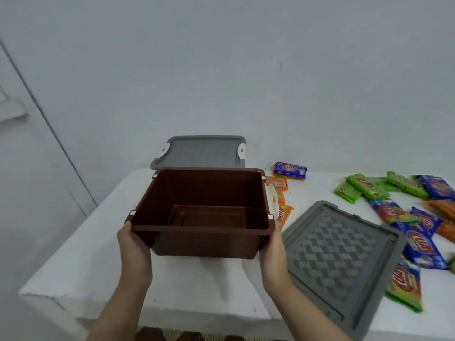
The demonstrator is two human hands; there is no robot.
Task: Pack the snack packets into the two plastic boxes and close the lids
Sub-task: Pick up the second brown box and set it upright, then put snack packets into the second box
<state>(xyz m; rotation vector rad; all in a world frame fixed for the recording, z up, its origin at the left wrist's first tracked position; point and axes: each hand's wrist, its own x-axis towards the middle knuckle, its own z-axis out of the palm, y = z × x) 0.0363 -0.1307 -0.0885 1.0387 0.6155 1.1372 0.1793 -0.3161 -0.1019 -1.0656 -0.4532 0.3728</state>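
Note:
An empty brown plastic box [202,232] is held above the white table, tilted toward me so its inside shows. My left hand [134,252] grips its left wall and my right hand [273,254] grips its right wall. A white latch [272,201] hangs on the box's right side. A grey lid [342,257] with a woven pattern lies flat to the right. Behind the brown box stands a second grey lid [204,152] with white latches; whatever is under it is hidden. Snack packets in green [366,187], blue [290,169] and orange [283,212] lie scattered on the right.
The table [81,262] has a white cloth; its left edge and front corner are close to my left arm. A plain white wall stands right behind the table. The grey lid overhangs the table's front edge at lower right.

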